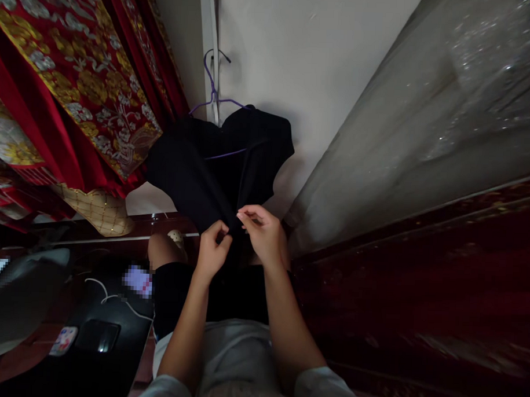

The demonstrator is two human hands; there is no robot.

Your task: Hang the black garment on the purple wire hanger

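Observation:
A black garment (183, 166) hangs on a purple hanger (213, 97) against the pale wall, its front opening facing me. My left hand (214, 247) is closed at the lower front edge of the garment, thumb and fingers pinched on the dark cloth. Just to the right and slightly higher, my right hand (260, 228) pinches the other front edge with thumb and forefinger. The two hands are close together but apart. Whether a button or other small part lies between the fingertips is too dark to tell.
Red embroidered cloth (90, 82) hangs at the upper left. At the lower left a black surface (120, 355) holds a dark phone (97, 336), a small patterned item (63, 341) and a white cable (131, 307). Plastic-covered furniture (401, 139) stands on the right.

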